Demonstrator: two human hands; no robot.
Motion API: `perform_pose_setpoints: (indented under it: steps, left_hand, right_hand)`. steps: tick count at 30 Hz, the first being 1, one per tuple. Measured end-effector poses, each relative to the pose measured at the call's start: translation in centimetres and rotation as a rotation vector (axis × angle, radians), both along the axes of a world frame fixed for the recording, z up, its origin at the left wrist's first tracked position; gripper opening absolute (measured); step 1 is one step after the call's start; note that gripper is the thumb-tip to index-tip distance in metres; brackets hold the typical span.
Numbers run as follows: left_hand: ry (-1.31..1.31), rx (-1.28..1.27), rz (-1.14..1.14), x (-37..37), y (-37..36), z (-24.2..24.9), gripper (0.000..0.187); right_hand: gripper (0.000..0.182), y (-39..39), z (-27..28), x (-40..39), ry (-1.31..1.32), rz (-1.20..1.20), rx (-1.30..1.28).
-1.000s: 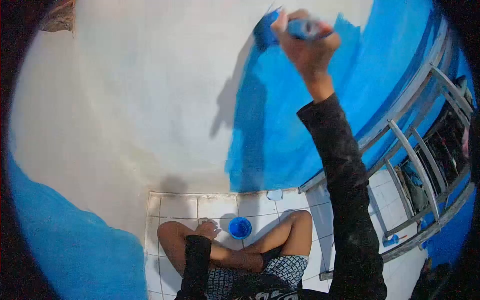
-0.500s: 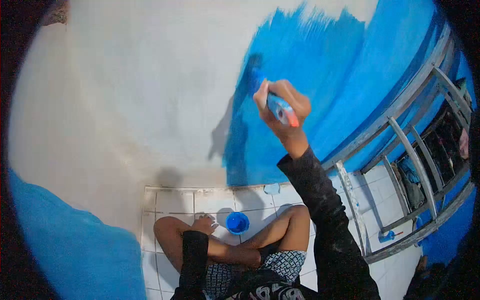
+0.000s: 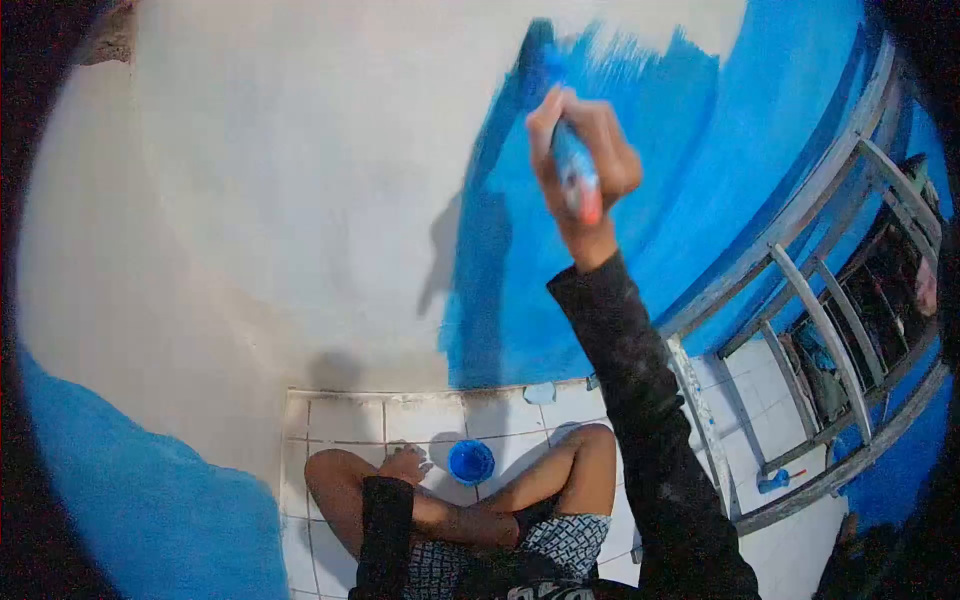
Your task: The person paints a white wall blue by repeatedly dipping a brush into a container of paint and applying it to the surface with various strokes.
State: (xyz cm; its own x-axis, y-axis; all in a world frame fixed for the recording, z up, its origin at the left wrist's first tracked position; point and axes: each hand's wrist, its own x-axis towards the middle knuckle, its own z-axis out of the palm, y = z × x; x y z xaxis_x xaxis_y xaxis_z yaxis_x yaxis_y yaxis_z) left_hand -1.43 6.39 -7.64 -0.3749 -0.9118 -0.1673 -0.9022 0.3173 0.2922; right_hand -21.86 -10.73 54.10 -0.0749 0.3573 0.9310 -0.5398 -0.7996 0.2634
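My right hand [image 3: 600,150] is closed around the handle of a paintbrush [image 3: 574,165]. Its blue-covered bristles are up against the wall, near the top edge of the fresh blue paint [image 3: 620,240]. Bare whitish wall [image 3: 300,180] lies to the left of that blue patch. Down by my crossed legs, my left hand [image 3: 407,463] rests with its fingers apart and nothing in it. Just right of it, a small blue cup of blue paint [image 3: 471,462] stands on the white floor tiles.
A worn wooden ladder [image 3: 815,300] leans at the right, with cloths and dark items behind it. A small blue object with a red stick [image 3: 775,482] lies on the floor beneath. More blue paint [image 3: 150,490] covers the lower left wall.
My right hand has moved the paintbrush upward along the wall, and blue now reaches higher at the patch's left edge. My left hand stays beside the cup.
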Motion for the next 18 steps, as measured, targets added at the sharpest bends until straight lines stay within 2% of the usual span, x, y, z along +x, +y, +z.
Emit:
perform_pose_setpoints:
  steps: [2,3,6,7,8,9,11,14,18]
  left_hand:
    - [0.001,0.000,-0.001,0.1,0.1,-0.1,0.037]
    - [0.000,0.001,-0.001,0.0,0.2,0.0,0.037]
    - [0.002,-0.002,-0.005,-0.2,-0.1,0.3,0.037]
    - [-0.002,-0.002,-0.005,-0.1,0.0,0.3,0.037]
    - [0.001,-0.005,-0.004,0.0,0.0,0.4,0.037]
    - [0.001,-0.002,-0.005,-0.1,0.0,0.4,0.037]
    - [0.000,-0.002,-0.010,-0.2,0.1,0.5,0.037]
    - [-0.001,0.001,-0.014,-0.2,0.2,0.5,0.037]
    - [-0.001,0.003,-0.019,-0.3,0.2,0.5,0.037]
  right_hand:
    - [0.013,1.0,-2.8,0.5,0.033,-0.055,0.014]
    - [0.014,1.5,-4.3,0.4,0.047,-0.089,0.099]
    - [0.012,4.4,-5.6,-0.2,0.100,-0.104,0.209]
    - [0.012,5.0,-5.4,-0.3,0.140,-0.080,0.241]
    - [0.012,5.2,-5.2,-0.2,0.031,0.162,0.389]
    - [0.012,5.4,-4.0,-0.3,0.033,0.168,0.386]
    - [0.013,5.4,-0.2,-0.6,-0.109,0.033,0.083]
    - [0.012,2.0,3.2,-0.7,-0.049,0.051,0.017]
    - [0.012,1.1,-2.1,0.8,0.115,-0.079,0.036]
